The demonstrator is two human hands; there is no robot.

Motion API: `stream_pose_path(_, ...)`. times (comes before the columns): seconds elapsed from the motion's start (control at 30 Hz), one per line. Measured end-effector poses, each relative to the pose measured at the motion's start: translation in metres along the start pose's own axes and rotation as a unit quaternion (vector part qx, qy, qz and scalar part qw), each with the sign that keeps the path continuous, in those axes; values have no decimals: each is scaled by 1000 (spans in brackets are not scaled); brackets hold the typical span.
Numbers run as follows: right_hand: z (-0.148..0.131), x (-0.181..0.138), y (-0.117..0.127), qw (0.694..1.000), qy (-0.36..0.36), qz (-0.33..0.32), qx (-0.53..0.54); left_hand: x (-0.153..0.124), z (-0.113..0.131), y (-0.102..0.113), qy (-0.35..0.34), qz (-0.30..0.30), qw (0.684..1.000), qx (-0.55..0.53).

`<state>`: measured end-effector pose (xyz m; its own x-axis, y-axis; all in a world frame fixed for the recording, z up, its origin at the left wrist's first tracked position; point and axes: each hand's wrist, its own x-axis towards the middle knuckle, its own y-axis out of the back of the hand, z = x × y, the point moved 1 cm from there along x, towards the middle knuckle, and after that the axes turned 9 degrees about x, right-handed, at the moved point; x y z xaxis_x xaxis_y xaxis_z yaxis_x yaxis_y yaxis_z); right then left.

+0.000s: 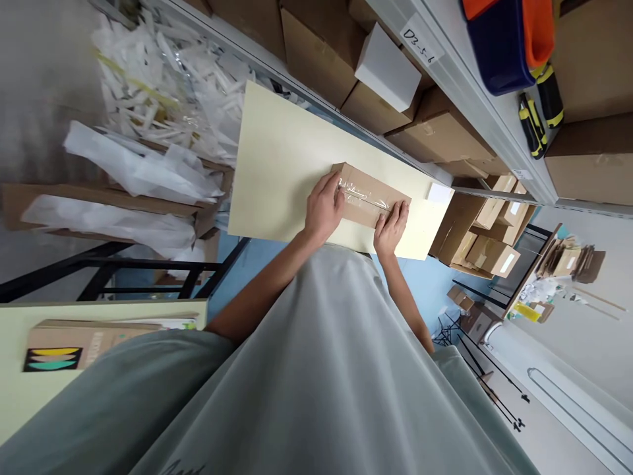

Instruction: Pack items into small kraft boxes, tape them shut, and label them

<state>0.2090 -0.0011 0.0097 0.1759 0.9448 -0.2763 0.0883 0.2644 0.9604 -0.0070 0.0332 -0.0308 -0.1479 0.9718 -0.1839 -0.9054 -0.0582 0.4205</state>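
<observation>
Shelf label (pixel 415 45) "D2-5-6"; left hand (pixel 324 211), right hand (pixel 390 227) flat on taped carton (pixel 370 192).

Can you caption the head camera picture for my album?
Left hand and right hand press a taped cardboard box on a pale board.

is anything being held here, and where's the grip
The taped cardboard box lies on the table, steadied, not lifted: the left hand presses on its left end, the right hand on its right end. Neither grip closes around it.

Brown box (pixel 370 196), pale-yellow board (pixel 281 165)
</observation>
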Motion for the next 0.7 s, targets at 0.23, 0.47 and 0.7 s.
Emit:
stream_pose_path(0.23, 23, 6, -32, 985, 51, 87, 141, 30, -14, 28, -102, -95, 988, 63)
stream_pose_path(0.47, 25, 5, -36, 983, 48, 84, 157, 74, -21, 51, -243, -205, 924, 214)
stream_pose_path(0.7, 21, 2, -31, 980, 32, 65, 186, 86, -20, 50, -319, -190, 893, 253)
